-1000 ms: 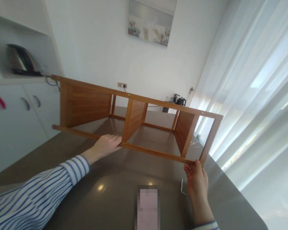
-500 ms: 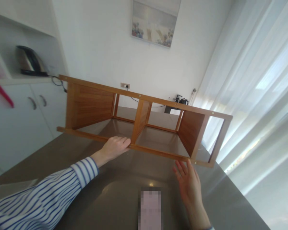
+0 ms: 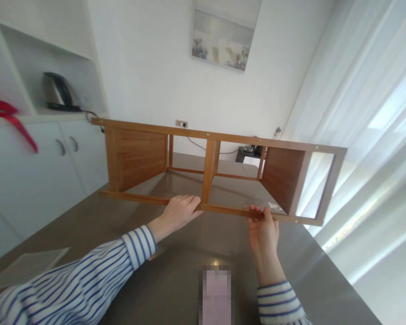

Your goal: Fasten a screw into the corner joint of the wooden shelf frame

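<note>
A small wooden shelf rack [image 3: 210, 167] is on its side before me, its slatted shelves upright between long thin rails with screw heads. My left hand [image 3: 179, 212] is closed round its lower front rail, just left of the middle shelf. On the same rail, farther right, my right hand [image 3: 264, 230] grips from below, fingertips behind the wood and thumb in front. The rack's right end sits slightly higher than a level line with the table; whether it touches the table throughout, I cannot tell.
The grey-brown glossy table [image 3: 176, 284] spreads beneath. A clear plastic sheet [image 3: 27, 266] lies at the left; a pixelated pinkish oblong [image 3: 216, 295] is near me. Farther off are a kettle [image 3: 61, 92] in a cabinet niche, a red ribbon [image 3: 16, 124], a wall socket [image 3: 182, 123] and white curtains [image 3: 365, 131].
My right hand has come up and closed on the lower rail, which it was beside with fingers spread. The rack's right end has risen slightly. My left hand keeps its hold.
</note>
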A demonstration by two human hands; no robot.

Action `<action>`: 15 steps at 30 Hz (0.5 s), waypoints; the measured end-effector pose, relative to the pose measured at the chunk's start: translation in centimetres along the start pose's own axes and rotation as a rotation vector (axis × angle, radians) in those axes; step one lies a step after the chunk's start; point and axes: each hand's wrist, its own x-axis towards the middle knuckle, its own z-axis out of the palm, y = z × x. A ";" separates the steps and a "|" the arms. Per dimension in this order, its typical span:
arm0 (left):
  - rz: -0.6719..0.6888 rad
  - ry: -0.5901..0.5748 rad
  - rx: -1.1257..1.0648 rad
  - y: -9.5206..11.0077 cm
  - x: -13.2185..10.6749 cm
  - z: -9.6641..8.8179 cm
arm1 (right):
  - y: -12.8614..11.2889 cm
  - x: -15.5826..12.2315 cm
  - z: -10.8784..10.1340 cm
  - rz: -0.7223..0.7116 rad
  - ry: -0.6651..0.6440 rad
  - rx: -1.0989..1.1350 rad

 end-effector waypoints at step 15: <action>-0.185 -0.130 0.006 -8.6 -3.6 -4.9 | -3.5 3.2 1.7 -0.104 -0.102 -0.004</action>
